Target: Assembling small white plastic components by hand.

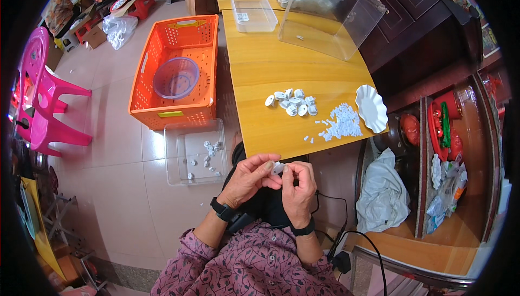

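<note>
Between the fingertips of both hands, just off the table's near edge, is a small round white plastic part (278,167). My left hand (253,176) is closed on its left side with thumb and fingers. On the other side my right hand (298,187) pinches at the same part; anything smaller in those fingertips is hidden. Ahead on the yellow table (254,133) sits a group of similar white round parts (292,102). To their right lies a heap of tiny white plastic pieces (344,121), beside a white scalloped dish (371,108).
An orange crate (173,113) with a purple basket (176,78) stands left of the table. Below it, a clear bin (181,177) holds several white parts. Clear containers (253,13) stand at the table's far end. A pink chair (46,117) is far left; black cables (374,252) run at right.
</note>
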`<state>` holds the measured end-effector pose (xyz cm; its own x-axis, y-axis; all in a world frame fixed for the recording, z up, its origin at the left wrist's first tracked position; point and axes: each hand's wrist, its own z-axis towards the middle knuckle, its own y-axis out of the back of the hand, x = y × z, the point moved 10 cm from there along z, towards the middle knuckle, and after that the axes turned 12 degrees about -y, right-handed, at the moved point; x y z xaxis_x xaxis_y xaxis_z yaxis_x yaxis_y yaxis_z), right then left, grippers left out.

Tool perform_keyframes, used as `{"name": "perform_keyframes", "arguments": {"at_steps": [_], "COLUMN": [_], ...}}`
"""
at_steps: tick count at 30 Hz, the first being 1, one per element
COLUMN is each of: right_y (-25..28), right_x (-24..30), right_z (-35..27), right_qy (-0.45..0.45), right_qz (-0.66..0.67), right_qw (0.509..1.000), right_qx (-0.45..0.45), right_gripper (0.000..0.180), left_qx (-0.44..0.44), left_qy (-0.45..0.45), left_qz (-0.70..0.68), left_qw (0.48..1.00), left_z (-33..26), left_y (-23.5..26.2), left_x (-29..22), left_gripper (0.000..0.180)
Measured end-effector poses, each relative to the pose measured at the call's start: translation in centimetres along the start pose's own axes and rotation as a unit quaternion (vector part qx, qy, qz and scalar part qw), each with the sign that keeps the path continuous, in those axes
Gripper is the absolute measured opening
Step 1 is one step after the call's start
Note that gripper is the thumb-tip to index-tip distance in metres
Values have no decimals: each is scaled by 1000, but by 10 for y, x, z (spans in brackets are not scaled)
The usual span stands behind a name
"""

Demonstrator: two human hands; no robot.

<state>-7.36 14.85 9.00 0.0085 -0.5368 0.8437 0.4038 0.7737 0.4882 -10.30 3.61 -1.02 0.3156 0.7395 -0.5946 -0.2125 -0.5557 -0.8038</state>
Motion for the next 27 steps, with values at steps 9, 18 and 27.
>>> {"name": "perform_keyframes", "arguments": {"at_steps": [9, 18, 27], "right_y": [3, 0, -6], "right_x": [7, 25, 25], "right_z": [-5, -8, -8], "right_qy": [33, 70, 75], "right_qz": [-35, -33, -42], "right_qw": [999, 997, 996], "right_qx": [-13, -19, -17], "right_gripper": [11, 14, 15], "left_qx": [-2, -16, 8], "left_qy": [-17, -29, -38], "left_qz": [-58, -168, -181], "left_qw": [998, 985, 983], "left_z": [1, 3, 3], "left_y": [2, 6, 1], "left_x": [4, 6, 5], "left_gripper": [30, 29, 23]}}
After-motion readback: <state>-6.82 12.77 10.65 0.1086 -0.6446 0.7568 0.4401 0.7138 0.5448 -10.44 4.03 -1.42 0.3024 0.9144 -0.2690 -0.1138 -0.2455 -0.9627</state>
